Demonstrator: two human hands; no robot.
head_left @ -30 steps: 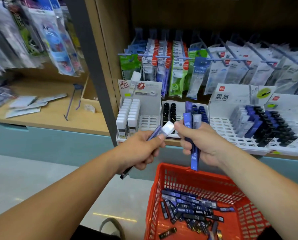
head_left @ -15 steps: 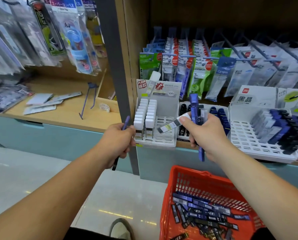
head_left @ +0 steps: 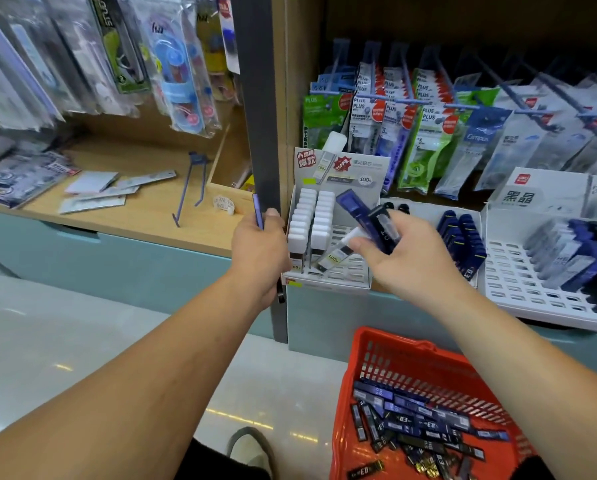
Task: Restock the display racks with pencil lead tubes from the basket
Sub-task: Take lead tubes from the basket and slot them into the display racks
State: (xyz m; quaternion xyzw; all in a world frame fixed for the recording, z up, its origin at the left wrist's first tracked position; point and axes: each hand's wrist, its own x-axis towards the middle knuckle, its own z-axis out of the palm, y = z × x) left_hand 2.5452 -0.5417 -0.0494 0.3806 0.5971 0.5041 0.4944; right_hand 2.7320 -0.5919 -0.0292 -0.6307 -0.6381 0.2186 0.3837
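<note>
**Left hand** (head_left: 260,244): fingers curled round one slim blue tube (head_left: 258,213), held near upright. Its upper end shows above the fist and a dark lower end pokes out beside the wrist. The fist sits just in front of the dark upright post (head_left: 259,98) between the two shelf bays.

**Right hand** (head_left: 406,261): fingers wrapped round a small bunch of dark blue tubes (head_left: 366,216), flat-sided glossy plastic, fanned up and to the left. Thumb and forefinger also pinch a clear tube (head_left: 333,254) by its white cap. It slants down-left over the white rack (head_left: 354,273). Cannot tell whether its lower tip touches the grid.

**White rack:** moulded plastic with rectangular slots and a printed card back. Two columns of white-capped tubes (head_left: 312,220) stand in its left part.

**Middle rack** (head_left: 425,209): a row of leaning navy tubes (head_left: 461,237).

**Right rack** (head_left: 518,289): same white slotted grid, with grey and navy tubes (head_left: 574,251) packed toward its right side.

**Basket** (head_left: 376,355): red plastic with latticed walls, low in view under the right forearm. A heap of loose tubes (head_left: 421,424), dark blue and black, lies flat in it, pointing every way.

**Behind the racks:** glossy packets (head_left: 425,133) hang on blue pegs.

**Left bay:** wooden shelf (head_left: 144,220) with a blue wire hook (head_left: 189,192) lying loose on it.
</note>
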